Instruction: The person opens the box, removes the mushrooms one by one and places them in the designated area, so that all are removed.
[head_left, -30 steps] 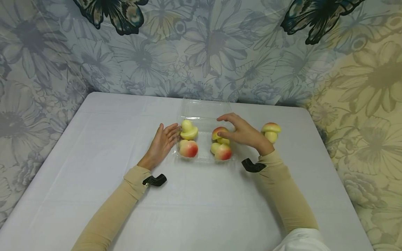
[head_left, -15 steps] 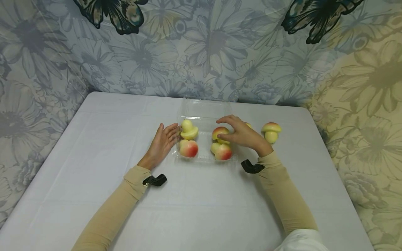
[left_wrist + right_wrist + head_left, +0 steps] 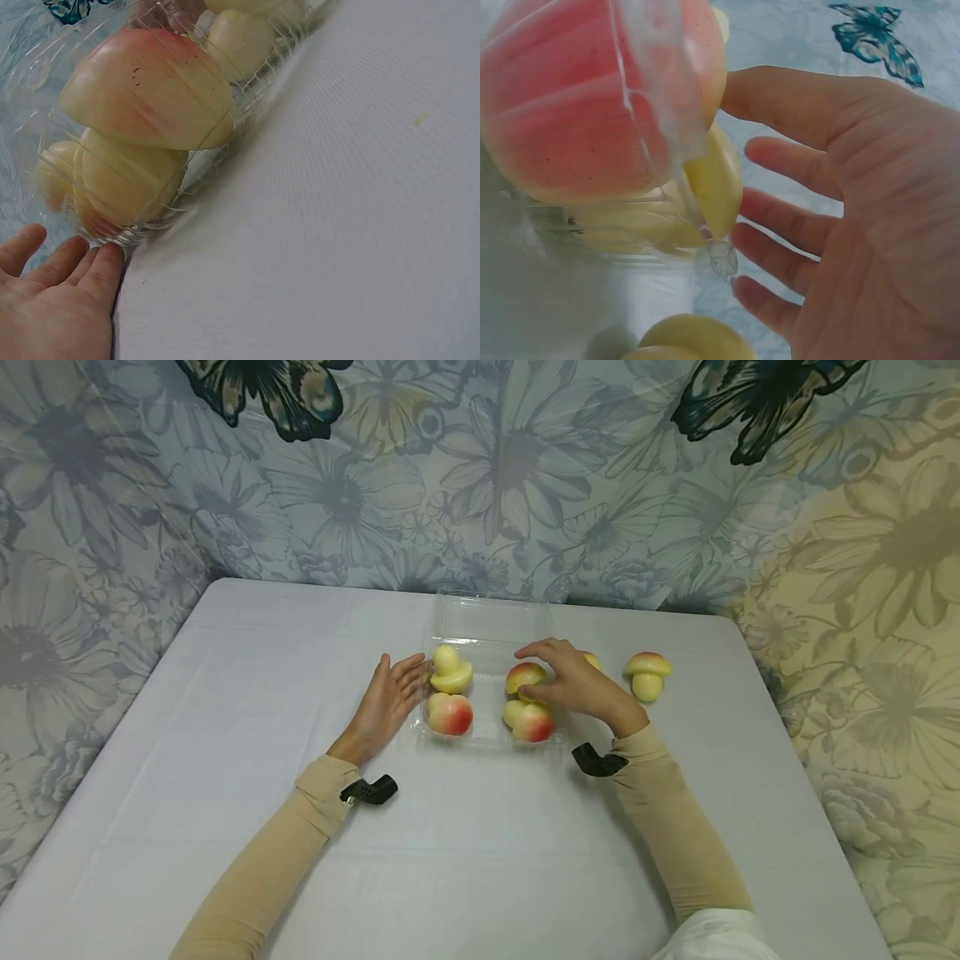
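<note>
A clear plastic clamshell box (image 3: 489, 683) lies with its lid raised at the back. Inside stand several toy mushrooms, yellow with red-flushed caps: two on the left, a rear mushroom (image 3: 452, 671) and a front mushroom (image 3: 451, 716), and two on the right, a rear mushroom (image 3: 524, 678) and a front mushroom (image 3: 534, 722). My left hand (image 3: 382, 706) rests with straight fingers against the box's left side. Over the right side, my right hand (image 3: 576, 681) spreads relaxed fingers; its thumb is at the rear right mushroom, seemingly touching it. Fingers (image 3: 780, 217) stand by the box wall.
Another mushroom (image 3: 648, 677) lies on the white table (image 3: 480, 860) to the right of the box. One more mushroom (image 3: 592, 660) shows partly behind my right hand. A floral cloth wall (image 3: 480, 485) borders the table's far edge.
My right hand has shifted slightly left and nearer to me, uncovering part of the mushroom behind it. The left hand and the box's mushrooms stay where they were.
</note>
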`<state>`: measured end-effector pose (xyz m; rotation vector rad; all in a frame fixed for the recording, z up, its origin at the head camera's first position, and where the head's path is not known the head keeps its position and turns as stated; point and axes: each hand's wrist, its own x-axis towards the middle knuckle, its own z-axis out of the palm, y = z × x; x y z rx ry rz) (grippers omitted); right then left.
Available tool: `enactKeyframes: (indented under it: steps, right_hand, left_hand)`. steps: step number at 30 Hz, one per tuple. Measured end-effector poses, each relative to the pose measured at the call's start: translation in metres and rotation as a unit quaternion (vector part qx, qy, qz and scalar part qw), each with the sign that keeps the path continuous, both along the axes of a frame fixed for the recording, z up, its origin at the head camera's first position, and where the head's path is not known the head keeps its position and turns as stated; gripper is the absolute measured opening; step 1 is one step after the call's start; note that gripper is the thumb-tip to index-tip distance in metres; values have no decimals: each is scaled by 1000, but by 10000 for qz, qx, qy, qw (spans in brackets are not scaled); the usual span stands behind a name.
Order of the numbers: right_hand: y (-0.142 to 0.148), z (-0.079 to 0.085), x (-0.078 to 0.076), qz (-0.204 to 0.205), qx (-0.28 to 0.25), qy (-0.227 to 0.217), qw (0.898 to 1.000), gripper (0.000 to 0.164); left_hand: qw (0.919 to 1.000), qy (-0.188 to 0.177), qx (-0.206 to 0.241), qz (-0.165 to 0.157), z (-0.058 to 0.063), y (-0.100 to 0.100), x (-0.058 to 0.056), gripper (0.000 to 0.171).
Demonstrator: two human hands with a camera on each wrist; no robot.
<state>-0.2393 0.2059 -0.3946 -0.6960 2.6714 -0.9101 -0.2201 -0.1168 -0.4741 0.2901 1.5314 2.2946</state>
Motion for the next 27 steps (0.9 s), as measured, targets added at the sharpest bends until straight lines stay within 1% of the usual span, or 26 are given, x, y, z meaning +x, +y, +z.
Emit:
enactKeyframes:
  steps: [10,15,21,27]
  right_hand:
    - [0,-3,2,63,23,83,9999,56]
    - [-2,-4,4,59,163,239,9996,56]
    - [-7,-3,7,17,540,521,9972,53]
    - [-9,-1,11,-56,898,873,9921,52]
  left_hand:
    - [10000,-31,34,12,-1,0,0,83]
    - [10000,-41,46,32,-1,0,0,83]
    - [9999,-49,78,42,-1,1,0,83]
    - [9999,-52,77,39,-2,1,-1,83]
